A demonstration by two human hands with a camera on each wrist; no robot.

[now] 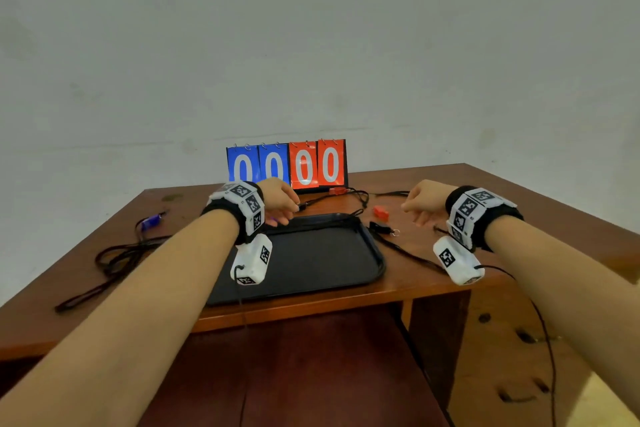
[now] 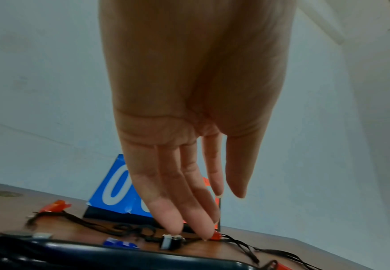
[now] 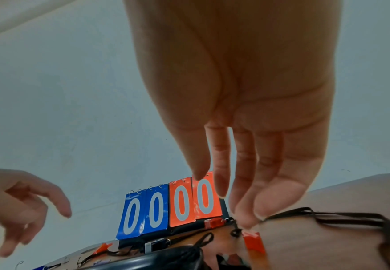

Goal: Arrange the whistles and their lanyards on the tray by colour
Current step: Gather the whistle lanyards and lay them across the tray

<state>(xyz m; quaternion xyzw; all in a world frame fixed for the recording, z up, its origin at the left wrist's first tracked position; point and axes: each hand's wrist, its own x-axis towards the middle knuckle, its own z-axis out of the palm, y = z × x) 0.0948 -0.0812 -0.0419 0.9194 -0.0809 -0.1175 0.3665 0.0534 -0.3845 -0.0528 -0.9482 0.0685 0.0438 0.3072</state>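
Note:
A black tray (image 1: pixel 372 255) lies mid-table with nothing on it. My left hand (image 1: pixel 289 213) hovers over its far left corner, fingers straight. Its fingertips (image 2: pixel 175 226) come down on a black whistle (image 2: pixel 171 242) just beyond the rim, with a blue whistle (image 2: pixel 120 243) beside it. My right hand (image 1: pixel 414 213) hangs open right of the tray. It is above a red whistle (image 3: pixel 253 239) and a black lanyard (image 3: pixel 328 217). Another red whistle (image 1: pixel 337 190) lies by the scoreboard. A second blue whistle (image 1: pixel 150 221) lies far left. A black whistle (image 1: pixel 379 227) with a ring sits right of the tray.
A flip scoreboard (image 1: pixel 286 166) showing zeros, blue and red, stands at the table's back edge. Black lanyards (image 1: pixel 117 260) trail in loops over the left side and run across the right side. The wall is close behind the table.

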